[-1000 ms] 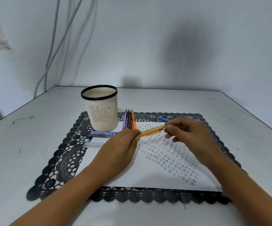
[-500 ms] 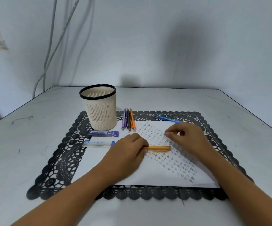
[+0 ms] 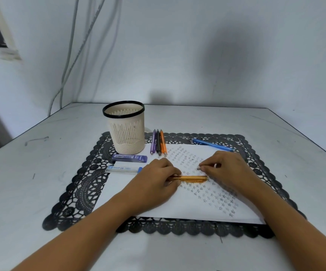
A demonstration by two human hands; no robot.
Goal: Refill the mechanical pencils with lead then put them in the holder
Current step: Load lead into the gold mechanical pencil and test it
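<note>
Currently the amber pencil (image 3: 187,178) is held flat on the sheet of paper (image 3: 158,208), pointing left to right, with the left hand (image 3: 156,178) curled round its left end. The right hand (image 3: 226,171) is kept just beyond the pencil's right end, its fingers curled and thumb and forefinger tips pressed together; whether something small is pinched there cannot be told. The cream holder (image 3: 126,133) is set upright at the far left of the black lace mat (image 3: 84,184). Three pencils (image 3: 158,142), purple, black and orange, are laid side by side just right of it. A blue pencil (image 3: 213,145) is laid at the far right. Two lead cases, a dark one (image 3: 129,158) and a pale one (image 3: 123,169), are placed near the holder, on the table (image 3: 31,182).
</note>
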